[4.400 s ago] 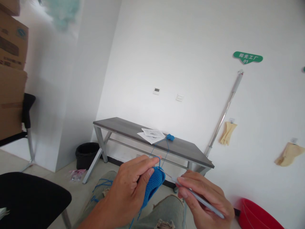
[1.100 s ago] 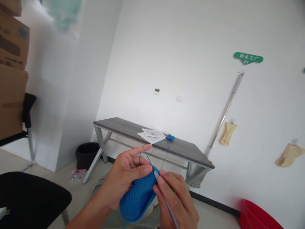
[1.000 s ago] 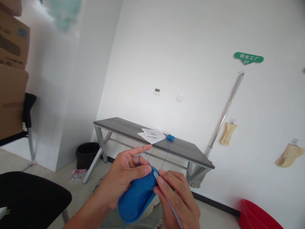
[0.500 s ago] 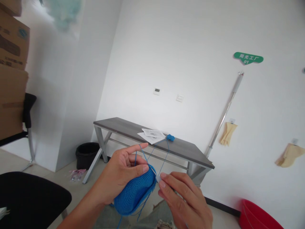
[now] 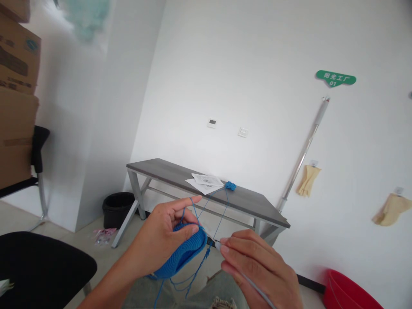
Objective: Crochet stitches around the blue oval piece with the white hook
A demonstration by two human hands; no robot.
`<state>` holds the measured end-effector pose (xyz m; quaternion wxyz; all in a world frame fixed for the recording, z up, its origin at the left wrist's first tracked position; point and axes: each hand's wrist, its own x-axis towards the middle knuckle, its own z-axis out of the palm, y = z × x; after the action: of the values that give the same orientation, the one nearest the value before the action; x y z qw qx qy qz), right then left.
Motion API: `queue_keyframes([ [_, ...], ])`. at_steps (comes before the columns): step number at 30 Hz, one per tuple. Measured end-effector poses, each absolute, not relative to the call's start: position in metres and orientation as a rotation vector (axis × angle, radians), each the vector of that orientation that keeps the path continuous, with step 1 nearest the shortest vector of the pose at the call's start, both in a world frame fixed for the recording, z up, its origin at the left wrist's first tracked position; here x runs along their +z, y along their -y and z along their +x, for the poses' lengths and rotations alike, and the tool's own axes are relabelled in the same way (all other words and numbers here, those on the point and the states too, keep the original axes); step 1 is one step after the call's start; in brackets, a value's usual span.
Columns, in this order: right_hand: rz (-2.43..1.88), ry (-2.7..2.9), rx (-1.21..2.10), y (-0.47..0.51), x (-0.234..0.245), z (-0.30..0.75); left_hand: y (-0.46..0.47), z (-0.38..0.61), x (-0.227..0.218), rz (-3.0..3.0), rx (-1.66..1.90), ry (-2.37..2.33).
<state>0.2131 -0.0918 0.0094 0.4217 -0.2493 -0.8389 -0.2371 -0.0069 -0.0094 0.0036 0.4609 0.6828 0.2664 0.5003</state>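
Left hand (image 5: 162, 238) pinching blue crochet piece (image 5: 182, 255) at lower centre, right hand (image 5: 262, 274) gripping crochet hook (image 5: 254, 288), yarn (image 5: 222, 210) trailing upward.

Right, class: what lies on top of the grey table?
White papers and a small blue yarn piece lie on the grey table; anything beneath the papers is covered.

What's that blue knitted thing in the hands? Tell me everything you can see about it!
The blue crocheted piece looks like soft yarn worked in ribbed rows, curved like a shallow cap. The left hand pinches it, thumb on top. The hook in the right hand reaches its right edge. Loose blue strands dangle below it, and one runs up over the left forefinger.
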Motion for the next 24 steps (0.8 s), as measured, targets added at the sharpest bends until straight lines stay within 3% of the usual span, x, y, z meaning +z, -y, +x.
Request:
queue_keyframes([
  [4, -0.639, 1.829, -0.182, 0.082, -0.007, 0.209, 0.009, -0.006, 0.003, 1.696, 1.230, -0.668],
  [9, -0.666, 1.264, 0.678, 0.057, -0.037, 0.194, 0.007, -0.002, 0.001, 1.714, 1.244, -0.663],
  [13, -0.594, 0.913, 0.908, 0.045, -0.043, 0.170, 0.007, 0.002, -0.003, 1.699, 1.272, -0.631],
  [17, -0.611, 0.937, 0.720, 0.042, -0.046, 0.155, 0.007, 0.006, -0.006, 1.663, 1.310, -0.622],
  [24, -0.621, 1.435, -0.539, 0.037, -0.062, 0.151, 0.008, 0.014, -0.008, 1.461, 1.302, -0.572],
])
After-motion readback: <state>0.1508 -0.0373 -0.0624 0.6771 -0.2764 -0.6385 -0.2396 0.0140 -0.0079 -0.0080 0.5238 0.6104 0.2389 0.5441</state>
